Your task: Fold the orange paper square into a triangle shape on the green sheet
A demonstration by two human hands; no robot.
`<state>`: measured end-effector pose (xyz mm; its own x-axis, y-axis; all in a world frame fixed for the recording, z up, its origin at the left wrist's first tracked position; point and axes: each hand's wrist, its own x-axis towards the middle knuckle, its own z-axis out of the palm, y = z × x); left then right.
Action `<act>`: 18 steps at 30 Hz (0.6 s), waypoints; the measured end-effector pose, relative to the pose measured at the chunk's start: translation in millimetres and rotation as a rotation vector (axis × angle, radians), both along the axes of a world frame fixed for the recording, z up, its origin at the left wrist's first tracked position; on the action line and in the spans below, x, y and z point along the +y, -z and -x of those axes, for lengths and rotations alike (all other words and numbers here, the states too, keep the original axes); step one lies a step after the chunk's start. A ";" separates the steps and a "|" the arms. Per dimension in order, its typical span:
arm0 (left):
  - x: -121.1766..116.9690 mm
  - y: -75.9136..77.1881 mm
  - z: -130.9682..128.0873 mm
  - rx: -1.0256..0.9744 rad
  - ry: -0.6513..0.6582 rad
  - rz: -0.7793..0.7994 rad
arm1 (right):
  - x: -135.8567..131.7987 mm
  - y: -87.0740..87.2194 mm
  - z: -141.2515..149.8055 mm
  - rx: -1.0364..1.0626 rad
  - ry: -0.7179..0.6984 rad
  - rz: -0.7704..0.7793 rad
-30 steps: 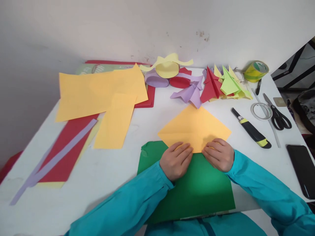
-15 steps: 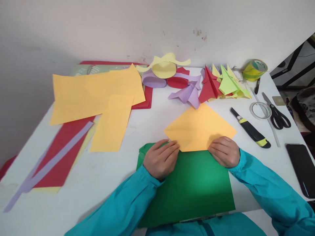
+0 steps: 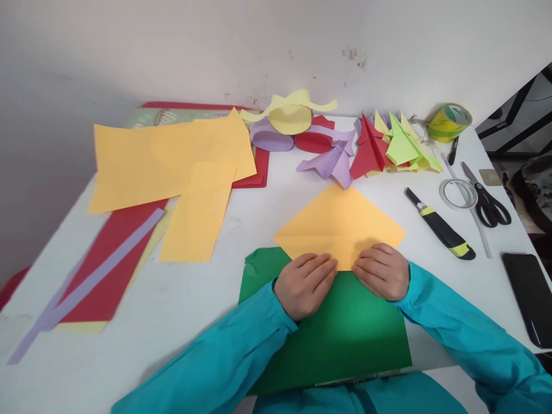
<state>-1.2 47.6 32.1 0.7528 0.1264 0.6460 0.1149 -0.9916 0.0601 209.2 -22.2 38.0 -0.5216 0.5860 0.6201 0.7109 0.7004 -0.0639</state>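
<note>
Orange paper (image 3: 340,213): the centre of my dial, with twelve towards the wall; it lies on the white table (image 3: 172,293), corners at nine, twelve and three, a faint crease across it, near edge overlapping the green sheet (image 3: 336,333).
Left hand (image 3: 305,286): at seven, fingers close together, tips on the orange paper's near edge; my thumb is hidden, so I cannot tell whether I pinch or only press.
Right hand (image 3: 382,271): at five, fingers close together too, tips on that same edge, near the left ones; thumb hidden again, so pinching or pressing I cannot tell.
Green sheet: at six, partly under my hands, its far left corner rumpled.
Paper planes: a purple plane (image 3: 338,164) at twelve, its tip at the orange paper's far corner; a red plane (image 3: 368,150) and a lime plane (image 3: 402,144) towards one.
Paper loops: at eleven, a yellow loop (image 3: 291,119) above a purple loop (image 3: 271,141) and a red loop (image 3: 314,142).
Tools: a cutter (image 3: 446,230) at three, scissors (image 3: 483,195) beyond it.
Phone (image 3: 526,299): at four.
Larger orange sheets (image 3: 168,167): at ten.
Purple strip (image 3: 107,264): at nine, across a red sheet (image 3: 107,299).
</note>
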 end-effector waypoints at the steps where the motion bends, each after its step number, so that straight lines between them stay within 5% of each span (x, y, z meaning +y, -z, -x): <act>1: -0.1 -0.1 0.1 0.001 0.002 -0.002 | -0.3 -0.1 1.3 -0.007 0.003 0.003; 18: 6.8 3.2 7.4 -0.057 -0.059 0.064 | -1.6 -4.3 -34.9 -0.032 0.096 -0.018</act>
